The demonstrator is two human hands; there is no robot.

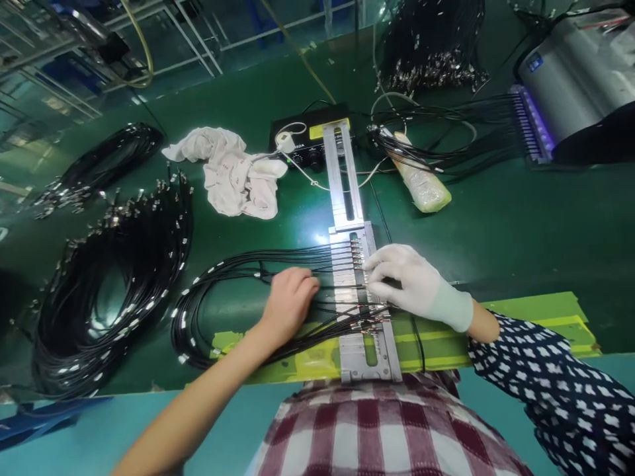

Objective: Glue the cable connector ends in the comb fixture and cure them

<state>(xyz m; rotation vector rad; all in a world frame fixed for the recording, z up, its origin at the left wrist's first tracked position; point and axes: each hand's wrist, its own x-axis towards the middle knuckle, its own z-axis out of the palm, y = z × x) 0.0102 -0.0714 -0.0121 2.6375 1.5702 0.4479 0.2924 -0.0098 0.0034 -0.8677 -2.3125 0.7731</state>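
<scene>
Black cables lie side by side across a slotted metal fixture, their stripped ends in a row along its slots. My bare left hand is closed just left of the fixture, its fingertips on a black cable that runs right across the metal. At the fixture's right edge, my right hand, in a white glove, pinches with thumb and forefinger at that cable's end; the tip itself is hidden. Below both hands, a looser bunch of cables crosses the lower part of the fixture.
Coiled cable bundles lie at left. Behind are a crumpled white cloth, a black control box and a wrapped yellowish block. A metal machine with a purple glow stands back right. Yellow-green tape lines the table's front edge.
</scene>
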